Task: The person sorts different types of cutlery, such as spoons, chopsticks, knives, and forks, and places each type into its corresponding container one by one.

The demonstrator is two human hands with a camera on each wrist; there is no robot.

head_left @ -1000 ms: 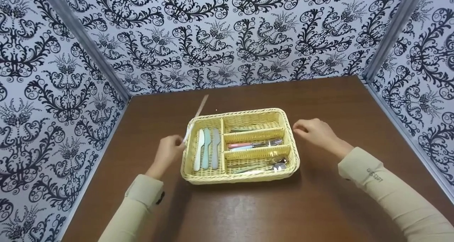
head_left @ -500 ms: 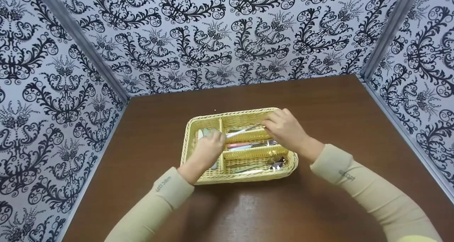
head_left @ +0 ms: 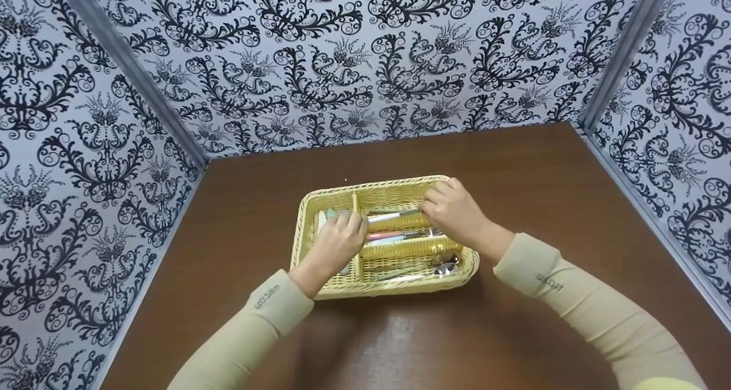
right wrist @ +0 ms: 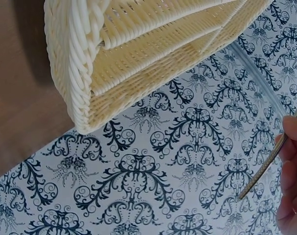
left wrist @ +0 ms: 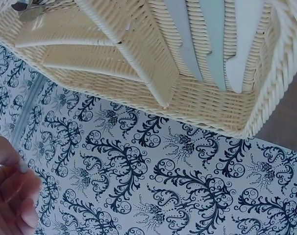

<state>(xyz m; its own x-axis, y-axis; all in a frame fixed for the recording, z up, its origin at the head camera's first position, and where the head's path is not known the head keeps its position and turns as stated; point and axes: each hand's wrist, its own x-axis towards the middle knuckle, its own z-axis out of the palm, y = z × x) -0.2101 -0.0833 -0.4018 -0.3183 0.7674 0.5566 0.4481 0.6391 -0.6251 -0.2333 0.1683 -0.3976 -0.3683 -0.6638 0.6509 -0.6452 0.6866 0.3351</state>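
A woven wicker basket [head_left: 384, 276] is sitting near the middle of a brown table [head_left: 514, 150], with bare tabletop lying on all four sides and patterned walls [head_left: 365, 53] closing in the back, left and right. Both hands are working inside the basket's rim. The left hand [head_left: 337, 242] is resting over the tall left compartment, partly covering three flat pale knives [left wrist: 212, 39]; whether its fingers are gripping anything cannot be told. The right hand [head_left: 454, 210] is pinching one end of a thin utensil [head_left: 394, 214] that is lying lengthwise in the far right compartment; in the right wrist view its metal part [right wrist: 266, 166] is showing a fine ridged texture. Woven dividers [head_left: 400, 223] are separating three horizontal slots; the middle one is holding pink and blue handles [head_left: 388, 237], the near one shiny spoons [head_left: 445, 266].
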